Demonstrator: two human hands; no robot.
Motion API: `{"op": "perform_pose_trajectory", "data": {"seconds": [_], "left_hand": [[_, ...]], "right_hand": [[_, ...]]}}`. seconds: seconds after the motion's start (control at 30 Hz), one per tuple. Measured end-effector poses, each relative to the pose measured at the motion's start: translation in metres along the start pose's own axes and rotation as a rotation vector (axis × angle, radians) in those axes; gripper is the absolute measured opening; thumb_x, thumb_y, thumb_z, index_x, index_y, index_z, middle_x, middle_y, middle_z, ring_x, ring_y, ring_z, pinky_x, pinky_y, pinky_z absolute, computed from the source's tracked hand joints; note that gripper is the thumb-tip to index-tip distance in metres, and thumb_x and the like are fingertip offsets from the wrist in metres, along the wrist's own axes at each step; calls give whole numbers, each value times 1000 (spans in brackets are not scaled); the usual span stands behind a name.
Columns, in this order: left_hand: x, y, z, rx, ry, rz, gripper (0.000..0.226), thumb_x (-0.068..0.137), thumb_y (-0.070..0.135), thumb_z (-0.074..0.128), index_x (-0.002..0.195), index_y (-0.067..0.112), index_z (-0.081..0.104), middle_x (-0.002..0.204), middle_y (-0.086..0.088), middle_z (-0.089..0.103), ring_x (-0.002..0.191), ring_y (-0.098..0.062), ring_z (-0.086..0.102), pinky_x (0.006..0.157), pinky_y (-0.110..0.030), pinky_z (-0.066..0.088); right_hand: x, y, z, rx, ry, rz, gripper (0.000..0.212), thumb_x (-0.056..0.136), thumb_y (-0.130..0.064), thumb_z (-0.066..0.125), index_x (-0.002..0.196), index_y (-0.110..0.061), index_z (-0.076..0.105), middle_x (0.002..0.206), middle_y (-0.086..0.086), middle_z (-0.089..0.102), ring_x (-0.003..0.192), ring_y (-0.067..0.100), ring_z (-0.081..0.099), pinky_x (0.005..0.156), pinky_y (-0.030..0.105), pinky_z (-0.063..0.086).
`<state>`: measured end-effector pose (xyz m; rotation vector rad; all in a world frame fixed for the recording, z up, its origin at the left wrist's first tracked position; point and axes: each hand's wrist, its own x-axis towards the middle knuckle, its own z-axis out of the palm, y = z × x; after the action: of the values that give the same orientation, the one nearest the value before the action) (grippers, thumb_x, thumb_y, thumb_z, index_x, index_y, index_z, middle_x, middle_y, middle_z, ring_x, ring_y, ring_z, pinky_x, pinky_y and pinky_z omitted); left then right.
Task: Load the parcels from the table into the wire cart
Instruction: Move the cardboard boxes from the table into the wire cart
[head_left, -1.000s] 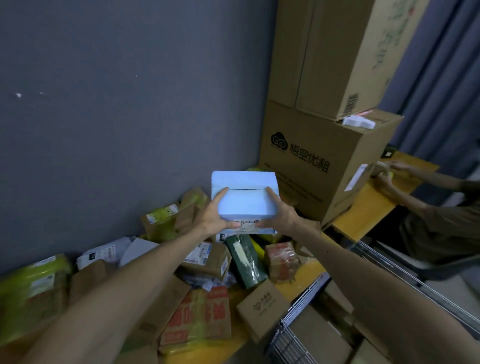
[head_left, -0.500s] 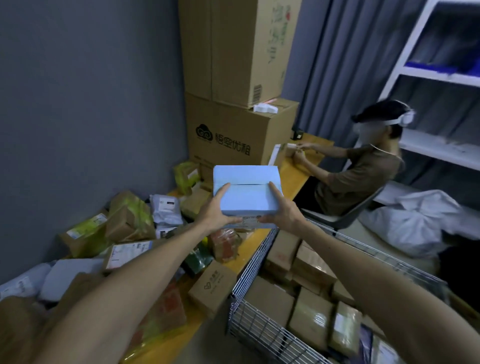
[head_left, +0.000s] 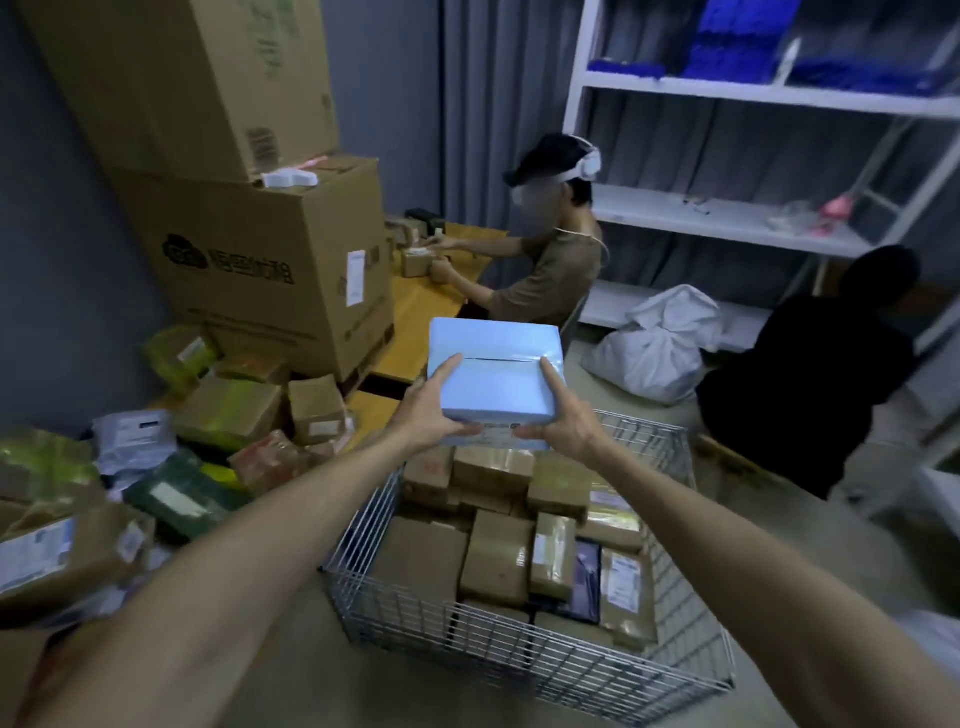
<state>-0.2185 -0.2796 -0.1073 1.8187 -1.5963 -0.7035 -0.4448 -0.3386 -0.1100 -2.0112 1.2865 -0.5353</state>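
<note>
blue parcel (head_left: 496, 371) carried from table side to above wire cart (head_left: 519, 654).
left hand (head_left: 434, 410) and right hand (head_left: 558, 415) grip its sides, held clear over the cart's far end.

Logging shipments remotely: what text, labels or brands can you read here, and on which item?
Nothing reads clearly enough to quote.
Large brown cardboard box: dark cloud logo and printed characters, blurred.
Light blue wrapped parcel: label on its near edge, unreadable.
Brown parcels in silver wire cart: white labels, too small.
</note>
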Motion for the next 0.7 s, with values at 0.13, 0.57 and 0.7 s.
{"op": "perform_pose_trajectory", "data": {"seconds": [0.13, 0.57, 0.7], "left_hand": [[12, 51, 65, 27, -46, 62, 106, 74, 30, 87, 156, 31, 19, 143, -11, 37, 130, -31, 41, 103, -43, 42], [58, 113, 207, 77, -244, 161, 105, 73, 33, 87, 154, 34, 21, 142, -11, 36, 127, -30, 41, 98, -31, 39], [89, 114, 238, 63, -307, 174, 106, 72, 33, 87, 155, 33, 22, 143, -13, 37, 127, -30, 42, 100, -33, 39]], "right_hand": [[-29, 60, -50, 31, 73, 44, 115, 77, -21, 84, 157, -30, 2, 151, 12, 30, 135, 32, 36, 105, 39, 35], [-72, 190, -118, 123, 185, 271, 115, 70, -17, 88, 157, -29, 13, 146, 13, 38, 130, 27, 42, 106, 38, 41], [-61, 222, -125, 134, 189, 333, 117, 70, -16, 88, 157, -31, 10, 142, 12, 39, 126, 25, 44, 101, 34, 44]]}}
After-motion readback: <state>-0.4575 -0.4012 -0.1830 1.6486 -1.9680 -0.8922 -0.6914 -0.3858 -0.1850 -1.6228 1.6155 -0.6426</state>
